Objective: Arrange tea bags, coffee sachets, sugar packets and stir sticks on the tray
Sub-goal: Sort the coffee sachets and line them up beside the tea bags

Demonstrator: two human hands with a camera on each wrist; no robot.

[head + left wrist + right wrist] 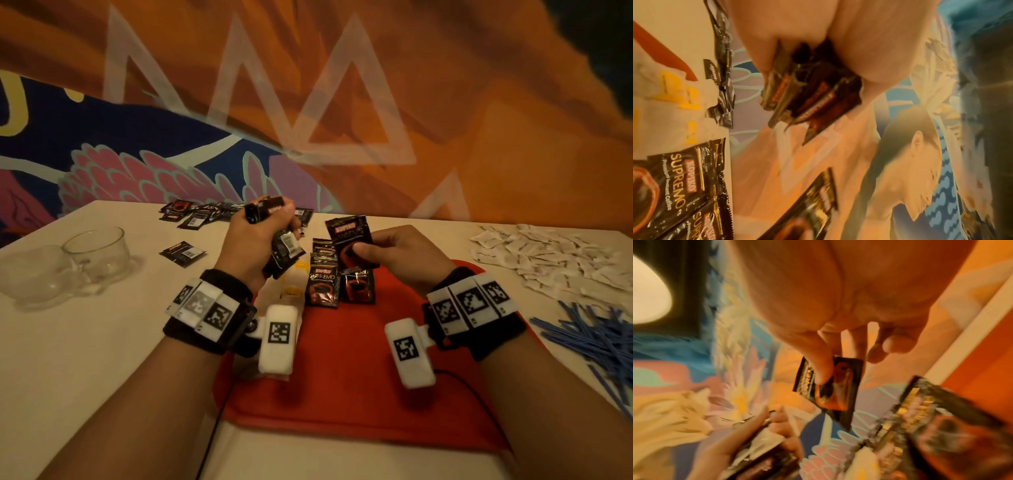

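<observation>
A red tray [359, 387] lies on the table in front of me. Black coffee sachets [322, 284] lie in overlapping rows at its far edge, with yellow-tagged tea bags [291, 277] just to their left. My left hand [263, 233] grips a bundle of coffee sachets [807, 95] above the tray's far left corner. My right hand [394, 246] pinches a single coffee sachet [351, 240] between thumb and fingers and holds it upright over the rows. The same pinched sachet [828, 384] shows in the right wrist view.
More loose coffee sachets [198, 212] lie at the table's far side, one sachet [183, 253] apart. Glass cups [96, 253] stand at the left. A heap of white sugar packets [555, 260] and blue stir sticks [596, 339] lie at the right. A painted wall rises behind.
</observation>
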